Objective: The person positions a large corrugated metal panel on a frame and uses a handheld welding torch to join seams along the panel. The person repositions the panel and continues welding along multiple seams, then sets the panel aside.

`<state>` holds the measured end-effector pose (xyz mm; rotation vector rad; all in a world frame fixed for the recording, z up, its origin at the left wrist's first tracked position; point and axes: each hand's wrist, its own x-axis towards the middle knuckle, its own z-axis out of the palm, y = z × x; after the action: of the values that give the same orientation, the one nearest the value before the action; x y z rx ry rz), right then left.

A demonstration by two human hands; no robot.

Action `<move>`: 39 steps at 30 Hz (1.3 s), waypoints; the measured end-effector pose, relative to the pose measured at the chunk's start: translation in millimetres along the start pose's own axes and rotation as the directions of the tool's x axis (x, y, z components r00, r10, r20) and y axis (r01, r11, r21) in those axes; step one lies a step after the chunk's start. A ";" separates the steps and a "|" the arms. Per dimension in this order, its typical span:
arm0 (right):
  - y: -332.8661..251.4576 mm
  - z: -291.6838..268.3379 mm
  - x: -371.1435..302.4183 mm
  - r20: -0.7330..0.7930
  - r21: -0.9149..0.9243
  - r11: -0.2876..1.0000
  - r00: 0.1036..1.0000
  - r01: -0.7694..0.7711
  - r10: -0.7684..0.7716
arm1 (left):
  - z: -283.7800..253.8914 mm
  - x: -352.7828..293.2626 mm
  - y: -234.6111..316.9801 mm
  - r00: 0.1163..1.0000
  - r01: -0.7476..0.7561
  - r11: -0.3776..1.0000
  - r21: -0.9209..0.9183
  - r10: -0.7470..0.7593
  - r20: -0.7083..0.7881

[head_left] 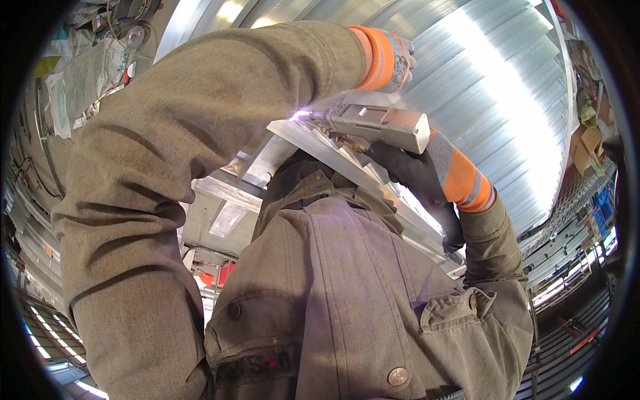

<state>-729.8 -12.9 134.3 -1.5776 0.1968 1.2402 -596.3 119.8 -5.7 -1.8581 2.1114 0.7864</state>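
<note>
My right hand point(433, 163), in a grey, orange and black glove, is wrapped round the grip of a boxy silver welding gun point(383, 125). The gun's nozzle points left, with a bright violet-white weld spark point(300, 115) at its tip. That spark sits at the end of a shiny metal bar point(327, 153) running down to the right. Farther up, my left hand point(390, 60), in an orange and grey glove, is over the ribbed metal panel point(460, 87). Only its fingertips show, so whether it grips anything is hidden. My left sleeve point(220, 87) arches across, close behind the spark.
Below the bar runs a metal frame point(233, 193) with crosspieces. A black cable point(452, 230) hangs under my right wrist. Bags and scraps point(87, 80) lie at the far left, cardboard point(590, 147) at the right. Racks of metal stock point(573, 320) stand lower right.
</note>
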 end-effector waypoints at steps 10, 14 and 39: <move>2.5 3.7 -15.3 -0.023 0.042 0.999 0.999 0.030 -0.029 | -6.4 -4.5 0.6 0.998 0.036 0.989 -0.146 -0.042 -0.043; 4.5 4.5 -19.9 -0.009 0.096 0.995 1.000 -0.009 0.010 | 3.1 1.8 -0.7 0.996 0.057 0.971 -0.230 -0.071 -0.053; 13.3 -5.4 -81.5 -0.177 0.266 0.958 0.972 -0.102 0.153 | -24.4 -10.1 4.3 0.937 -0.123 0.989 0.086 0.144 -0.318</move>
<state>-771.6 -59.0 188.8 -1.4772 0.5726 1.1064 -594.3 115.8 20.7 -1.9357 2.4502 0.4546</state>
